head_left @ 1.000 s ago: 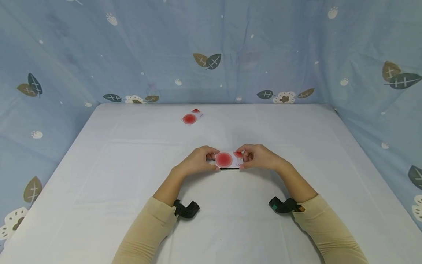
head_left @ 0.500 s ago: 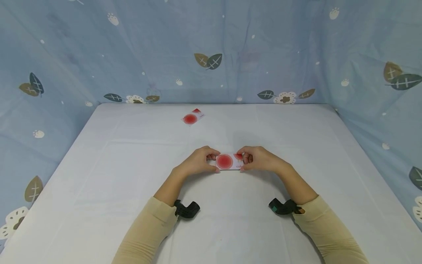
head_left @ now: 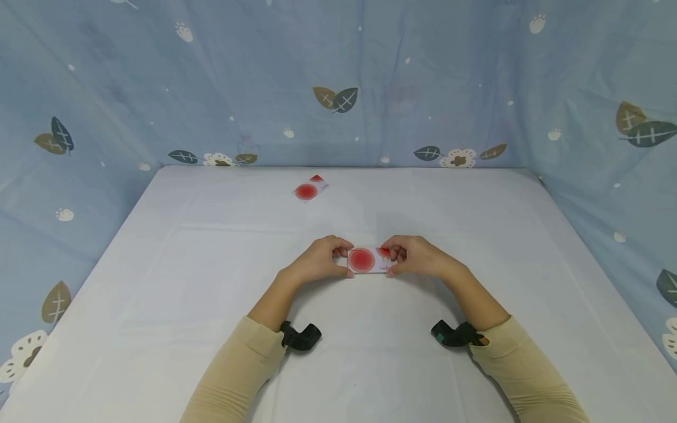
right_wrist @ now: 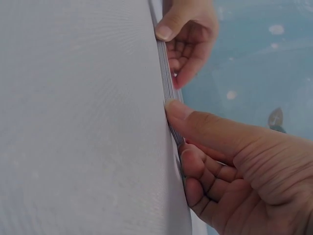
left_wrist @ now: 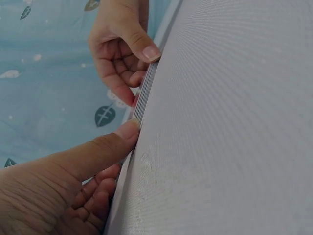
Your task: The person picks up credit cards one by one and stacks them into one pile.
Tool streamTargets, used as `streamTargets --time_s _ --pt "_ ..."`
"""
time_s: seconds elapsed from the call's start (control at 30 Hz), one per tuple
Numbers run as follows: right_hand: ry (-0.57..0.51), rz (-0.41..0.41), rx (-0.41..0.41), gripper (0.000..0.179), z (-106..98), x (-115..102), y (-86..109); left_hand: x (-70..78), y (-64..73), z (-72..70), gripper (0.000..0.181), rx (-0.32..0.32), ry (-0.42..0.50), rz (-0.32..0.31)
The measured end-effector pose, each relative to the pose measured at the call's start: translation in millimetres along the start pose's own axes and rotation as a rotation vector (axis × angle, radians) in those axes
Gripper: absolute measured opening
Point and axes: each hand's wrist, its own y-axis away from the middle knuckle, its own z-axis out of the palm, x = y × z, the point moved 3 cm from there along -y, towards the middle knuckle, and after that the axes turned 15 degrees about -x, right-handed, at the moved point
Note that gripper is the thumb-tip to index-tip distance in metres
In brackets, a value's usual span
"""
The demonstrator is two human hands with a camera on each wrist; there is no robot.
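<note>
A thin stack of white cards (head_left: 362, 259), printed with a red circle and some lettering, lies on the white table between both hands. Its layered long edge shows in both wrist views. My left hand (head_left: 322, 258) pinches the left end, thumb on the near edge and index finger at the far edge. At the other end my right hand (head_left: 418, 256) grips in the same way, its thumb (right_wrist: 182, 111) against the near edge. The remaining fingers of both hands are curled in and partly hidden.
Toward the back of the table (head_left: 211, 305), left of centre, lies a flat piece (head_left: 306, 191) with the same red circle print, set at an angle. A blue patterned curtain (head_left: 338, 53) rises behind the table and along its sides.
The cards' dark near edge has narrowed and the stack now looks flatter on the table. Both hands keep their hold, with only a very slight shift toward the person.
</note>
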Motion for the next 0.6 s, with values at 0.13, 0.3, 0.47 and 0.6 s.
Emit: streamTargets --time_s 0.13,0.3,0.47,0.6 --pt "-0.003 0.002 0.010 0.053 0.6 -0.7 -0.2 0.3 0.8 0.4 0.050 0.004 -0.006 -0.008" --pt "0.000 -0.008 0.010 0.053 0.9 0.5 0.4 -1.0 0.3 1.8 0.049 0.012 -0.019 -0.003" --pt "0.023 -0.022 0.009 0.052 -0.3 5.1 -0.8 -1.1 -0.8 1.5 0.049 0.015 -0.053 0.020" --pt "0.038 -0.036 0.010 0.051 0.2 6.0 -2.6 -2.9 0.2 0.8 0.048 0.024 -0.072 0.045"
